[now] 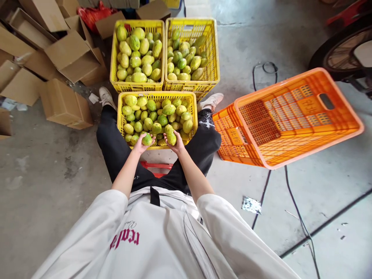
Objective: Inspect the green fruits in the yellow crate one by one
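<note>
Between my knees stands a yellow plastic crate (157,94) filled with green-yellow papayas (154,116). Over its near edge, my left hand (141,144) is closed around a green papaya (147,139). My right hand (178,145) grips a longer, yellow-green papaya (170,136), its narrow end pointing away from me. Both fruits are held apart from each other, side by side. My palms and some fingers are hidden under the fruit.
Two more yellow crates, a left one (137,87) and a right one (213,58), hold papayas beyond. To my right stands an orange crate (290,124), with cables (299,217) on the floor. Cardboard boxes (65,102) pile up at left; a wheel (340,50) is at far right.
</note>
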Available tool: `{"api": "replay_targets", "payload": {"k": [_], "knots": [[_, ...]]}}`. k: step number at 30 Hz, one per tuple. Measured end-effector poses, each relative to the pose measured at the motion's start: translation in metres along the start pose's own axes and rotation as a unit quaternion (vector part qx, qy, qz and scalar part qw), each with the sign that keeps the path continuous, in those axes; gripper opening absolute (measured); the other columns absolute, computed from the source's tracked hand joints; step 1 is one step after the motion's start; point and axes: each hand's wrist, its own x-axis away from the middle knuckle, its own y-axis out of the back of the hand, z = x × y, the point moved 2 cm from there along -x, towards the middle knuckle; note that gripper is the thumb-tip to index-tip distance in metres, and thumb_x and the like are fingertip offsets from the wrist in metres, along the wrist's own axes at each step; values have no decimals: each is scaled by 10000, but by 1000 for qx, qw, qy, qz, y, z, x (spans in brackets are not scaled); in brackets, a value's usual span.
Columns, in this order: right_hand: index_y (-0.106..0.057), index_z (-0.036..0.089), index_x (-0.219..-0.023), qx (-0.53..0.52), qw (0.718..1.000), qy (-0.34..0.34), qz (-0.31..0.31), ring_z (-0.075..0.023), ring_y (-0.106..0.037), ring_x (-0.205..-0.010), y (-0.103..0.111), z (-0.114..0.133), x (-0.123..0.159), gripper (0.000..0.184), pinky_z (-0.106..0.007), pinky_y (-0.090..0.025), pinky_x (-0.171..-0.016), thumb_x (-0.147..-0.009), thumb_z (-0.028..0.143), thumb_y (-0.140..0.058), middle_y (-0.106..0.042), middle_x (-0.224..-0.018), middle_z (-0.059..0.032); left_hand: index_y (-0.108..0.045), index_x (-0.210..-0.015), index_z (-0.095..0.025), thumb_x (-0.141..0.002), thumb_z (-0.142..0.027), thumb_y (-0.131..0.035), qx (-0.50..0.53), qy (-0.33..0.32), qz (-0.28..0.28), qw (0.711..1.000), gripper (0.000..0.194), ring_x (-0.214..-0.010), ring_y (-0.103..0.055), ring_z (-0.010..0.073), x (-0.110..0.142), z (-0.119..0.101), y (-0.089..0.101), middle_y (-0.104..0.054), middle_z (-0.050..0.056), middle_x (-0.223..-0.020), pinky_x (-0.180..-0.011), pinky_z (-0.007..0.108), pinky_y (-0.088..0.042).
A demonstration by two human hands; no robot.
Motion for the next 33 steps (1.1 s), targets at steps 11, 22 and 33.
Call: {"api": "replay_targets", "payload": {"k": [11, 22, 33], "knots": [[-634, 172, -1051, -17, 1000, 14, -18, -228, -723, -737, 0, 1, -3, 460, -331, -649, -619, -1004, 570, -409, -716, -755, -72, -667, -961, -153, -992, -498, -445, 30, 1, -4, 1000, 411, -815, -747, 248, -2, -4, 0, -726, 108, -799, -796, 408, -635], [-646, 214, -990, -1, 1000, 21, -8, -229, -735, -775, 1, -1, -3, 188, -396, -667, -759, -932, 382, -585, -726, -733, -30, -649, -1078, -196, -969, -377, -602, 20, -5, -57, 998, 216, -775, -722, 197, -7, -1, 3, -710, 61, -851, -736, 310, -634], [-632, 191, -995, -6, 1000, 18, -21, -219, -738, -750, 5, -2, -8, 178, -359, -673, -686, -972, 352, -562, -699, -727, -34, -655, -1020, -144, -977, -252, -576, -2, 17, -31, 999, 141, -777, -729, 188, 1, -3, 1, -713, 76, -817, -728, 281, -627]]}}
